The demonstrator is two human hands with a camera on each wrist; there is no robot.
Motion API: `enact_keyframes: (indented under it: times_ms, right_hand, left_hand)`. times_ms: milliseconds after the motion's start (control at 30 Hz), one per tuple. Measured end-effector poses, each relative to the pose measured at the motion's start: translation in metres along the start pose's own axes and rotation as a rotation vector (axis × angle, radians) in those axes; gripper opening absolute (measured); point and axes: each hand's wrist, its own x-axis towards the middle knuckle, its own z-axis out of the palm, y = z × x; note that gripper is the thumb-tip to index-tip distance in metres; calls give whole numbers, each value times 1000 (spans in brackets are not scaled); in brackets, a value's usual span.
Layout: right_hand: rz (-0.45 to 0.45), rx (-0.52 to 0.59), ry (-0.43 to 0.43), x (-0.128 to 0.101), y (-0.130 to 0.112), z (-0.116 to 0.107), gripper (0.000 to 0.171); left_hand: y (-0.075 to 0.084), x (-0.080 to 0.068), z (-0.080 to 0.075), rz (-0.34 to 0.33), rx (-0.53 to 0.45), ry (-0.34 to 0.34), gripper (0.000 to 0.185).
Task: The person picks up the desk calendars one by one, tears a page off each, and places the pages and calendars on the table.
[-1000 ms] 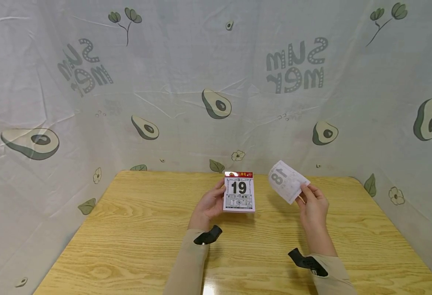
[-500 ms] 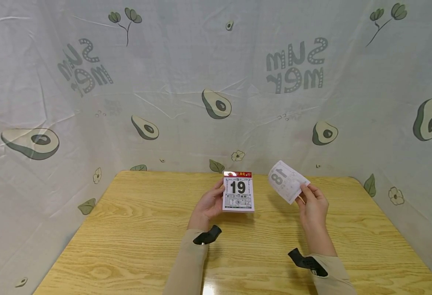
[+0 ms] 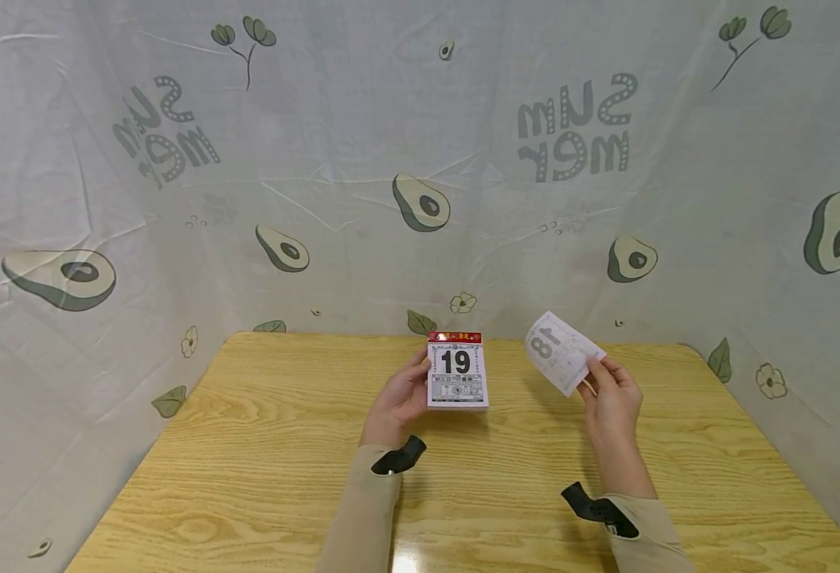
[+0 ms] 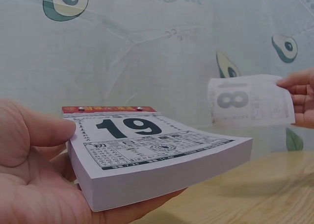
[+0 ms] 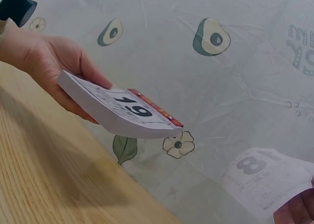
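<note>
A thick tear-off calendar (image 3: pixel 457 374) with a red top strip shows a large 19 on its front page. My left hand (image 3: pixel 401 398) grips it by its left side, thumb on the front edge and fingers under the block, as the left wrist view shows. Off to the right, my right hand (image 3: pixel 611 398) pinches a loose calendar page (image 3: pixel 559 350) by its lower right corner. The number 18 shows on that thin, slightly curled sheet. In the right wrist view, the calendar (image 5: pixel 122 111) is held above the table, apart from the page (image 5: pixel 265 180).
Both hands are over a wood-grain table (image 3: pixel 283 477). Behind it hangs a pale curtain (image 3: pixel 348 127) printed with avocados, leaves and flowers, which also runs along both sides. A black wrist mount (image 3: pixel 400 456) sits on the left sleeve, another black mount (image 3: pixel 599 509) on the right.
My left hand has moved slightly left with the calendar, which has turned a little. My right hand and the loose page have barely shifted.
</note>
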Motion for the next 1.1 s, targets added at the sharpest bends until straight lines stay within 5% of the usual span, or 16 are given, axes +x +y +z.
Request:
enact_keyframes:
  times_ms: [767,1100]
  right_hand:
    - [-146,-88,31,0,-2,0,9]
    - [-297,-268,25,0,3,-1,10]
  left_hand:
    - [11,-11,-4,25,18,15,56]
    - [7,-5,-14,40,-24,70,55]
